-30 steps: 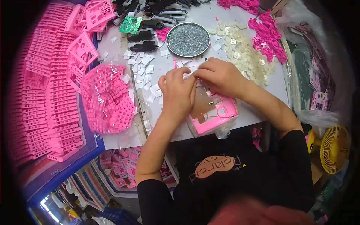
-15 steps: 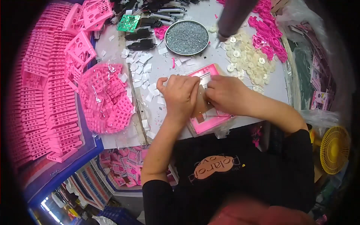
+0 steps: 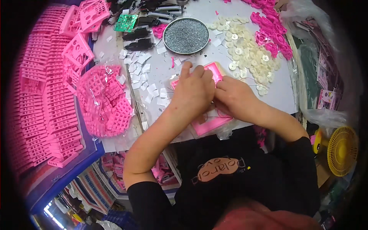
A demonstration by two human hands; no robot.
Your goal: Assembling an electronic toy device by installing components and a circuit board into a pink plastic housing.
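A pink plastic casing (image 3: pixel 212 125) lies on the worktable under both my hands, which cover most of its middle. My left hand (image 3: pixel 194 90) reaches over its left and upper part, fingers bent inward and the index finger lifted. Against it from the right comes my right hand (image 3: pixel 235 96), its fingers curled and pressed together at the casing's centre. Whatever sits between the fingertips is hidden. Thin wires show by the casing's lower right part. Just beyond the hands stands a round metal dish (image 3: pixel 187 53) full of small screws.
White round discs (image 3: pixel 249 53) and pink moulded parts (image 3: pixel 270 32) are heaped at the right. White paper squares (image 3: pixel 143 71), a bag of pink parts (image 3: pixel 105 101), black components (image 3: pixel 140 44) and a green circuit board (image 3: pixel 125 23) lie leftward. Stacked pink casings (image 3: pixel 50 96) fill the far left.
My left hand has moved up and rightward over the casing, closer to my right hand. The dark, blurred, rod-like object above the table has left the view.
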